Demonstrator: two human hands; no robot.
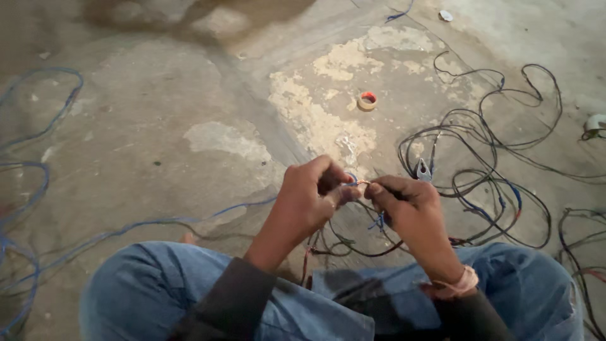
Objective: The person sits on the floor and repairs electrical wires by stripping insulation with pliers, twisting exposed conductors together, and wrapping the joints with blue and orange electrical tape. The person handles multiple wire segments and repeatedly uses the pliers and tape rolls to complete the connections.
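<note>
Small roll of tape with a red core [367, 100] lies on the cracked, patchy concrete floor [189, 95], well beyond the hands. Metal pliers [423, 170] rest just beyond the right hand. Tangled black cables [505, 142] spread to the right; looped blue cable [38, 170] lies far left.

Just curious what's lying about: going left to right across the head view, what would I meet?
Blue wire loops → left hand → right hand → black wire tangle → white object at the right edge.
</note>
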